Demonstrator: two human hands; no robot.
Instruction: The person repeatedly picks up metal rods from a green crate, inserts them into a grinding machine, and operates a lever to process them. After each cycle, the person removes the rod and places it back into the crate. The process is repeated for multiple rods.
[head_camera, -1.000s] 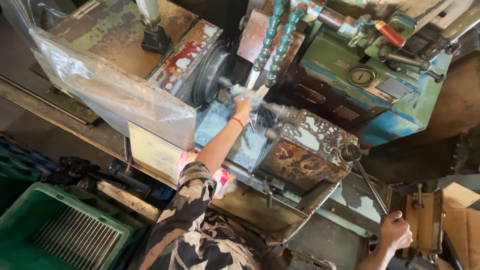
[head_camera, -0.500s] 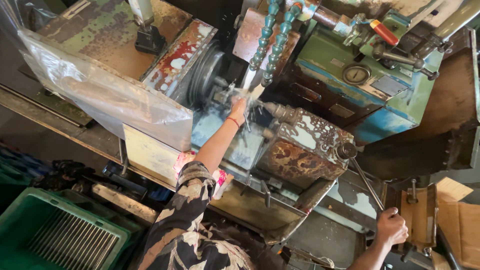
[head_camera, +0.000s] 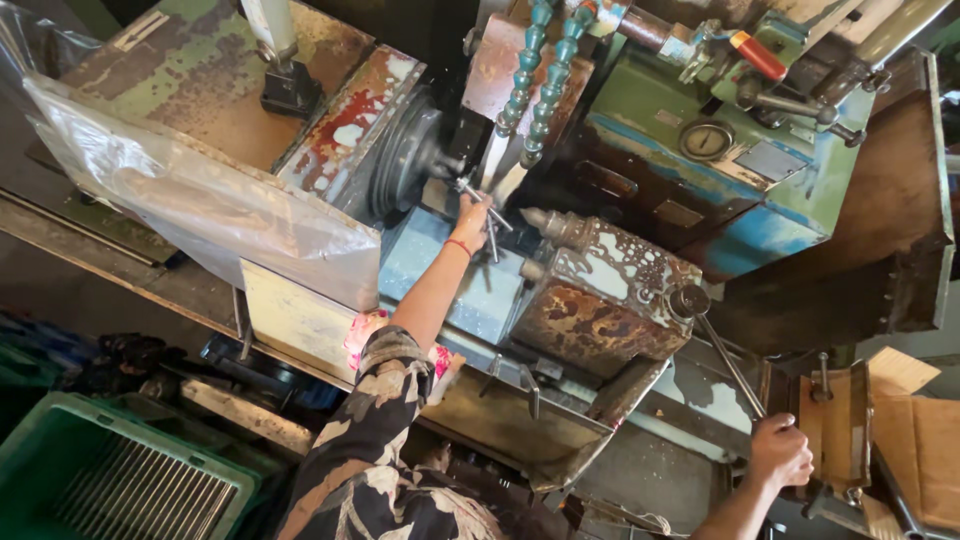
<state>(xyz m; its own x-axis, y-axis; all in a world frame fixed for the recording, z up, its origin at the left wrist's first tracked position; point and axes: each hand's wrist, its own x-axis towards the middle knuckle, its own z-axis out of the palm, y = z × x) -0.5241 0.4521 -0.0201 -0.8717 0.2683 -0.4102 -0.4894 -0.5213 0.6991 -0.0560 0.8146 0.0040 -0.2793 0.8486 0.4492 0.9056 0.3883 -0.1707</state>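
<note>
I look down on an old lathe with chipped green and blue paint. My left hand (head_camera: 470, 213) reaches up to the round chuck (head_camera: 408, 155) and grips a thin metal rod (head_camera: 487, 215) at its mouth. A red band sits on that wrist. My right hand (head_camera: 780, 450) is closed on the end of a long steel lever (head_camera: 728, 362) that runs up to a dark knob on the rusty turret block (head_camera: 600, 300). Two teal segmented coolant hoses (head_camera: 535, 80) hang just above the chuck.
A clear plastic sheet (head_camera: 200, 215) drapes over the headstock at left. A green plastic crate (head_camera: 110, 480) stands at bottom left. Cardboard pieces (head_camera: 920, 440) lie at the right. A round gauge (head_camera: 705, 140) sits on the blue-green housing, and a metal tray (head_camera: 520, 430) hangs below the bed.
My left hand has stayed at the chuck with the rod. My right hand on the lever has moved slightly lower in view as the camera shifted.
</note>
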